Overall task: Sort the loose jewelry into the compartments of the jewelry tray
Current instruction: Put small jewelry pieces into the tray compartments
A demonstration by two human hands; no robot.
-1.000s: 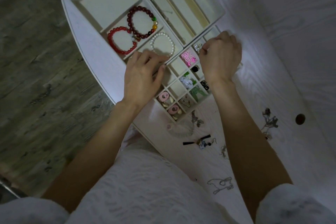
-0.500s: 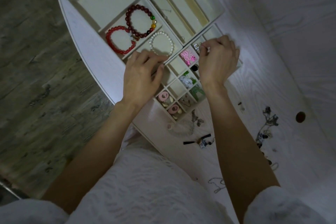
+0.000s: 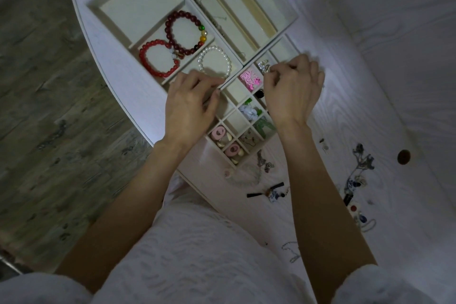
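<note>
Pinching a small silver piece [image 3: 263,66] over a far compartment of the jewelry tray [image 3: 249,139], the right hand [image 3: 293,86] has fingers curled tight on it. Left hand [image 3: 191,106] rests on the tray's edge, fingers bent, nothing visibly in them. Red bracelet [image 3: 158,58] and pearl bracelet [image 3: 214,61] sit in the larger compartments; loose jewelry [image 3: 357,180] lies scattered on the bench [image 3: 370,81] beside the right arm.

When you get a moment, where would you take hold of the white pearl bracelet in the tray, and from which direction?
Probably from straight above, pinching the far arc of the white pearl bracelet. It lies flat in its own compartment, its near side tucked under the left hand, while the far beads are exposed. The jewelry tray walls block a sideways approach, so a top-down grip on the bead strand seems best.
</note>
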